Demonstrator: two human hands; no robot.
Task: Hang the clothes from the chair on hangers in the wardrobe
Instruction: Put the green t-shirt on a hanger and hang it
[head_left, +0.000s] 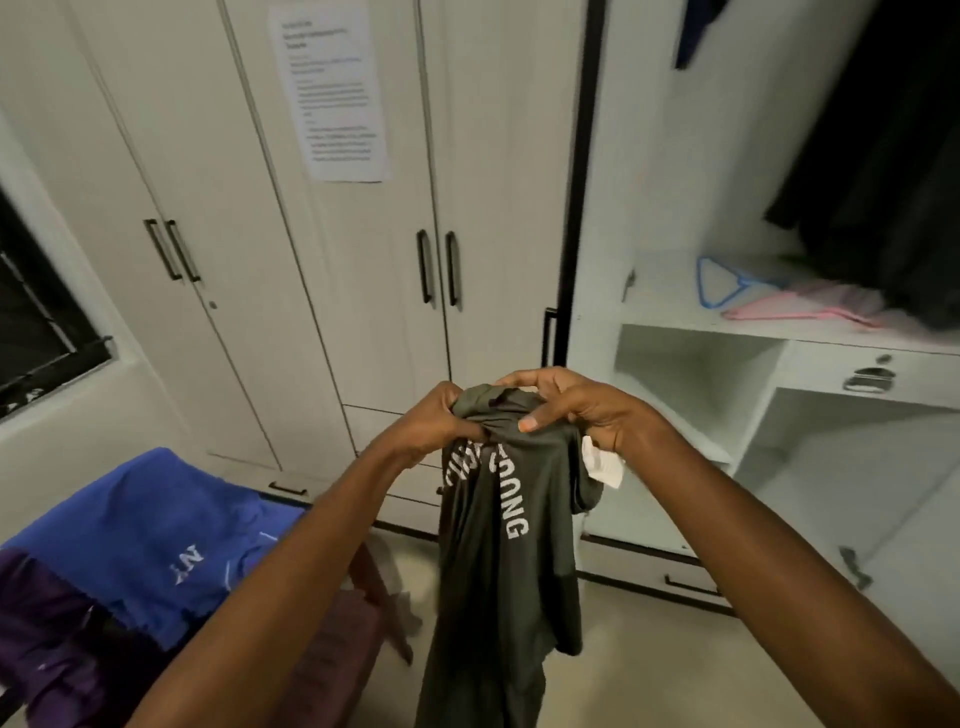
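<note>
Head view showed me my left hand (434, 423) and right hand (566, 405) both gripping the bunched top of a dark shirt (498, 561).

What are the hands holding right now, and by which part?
Both the left hand and right hand grip a dark green shirt by its bunched top edge.

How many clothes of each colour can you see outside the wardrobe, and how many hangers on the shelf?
Green shirt, held by both hands: 1
Blue shirt: 1
Purple garment: 1
Blue hanger: 1
Pink hanger: 1, perhaps more; too blurred to tell
Total: 5
</note>
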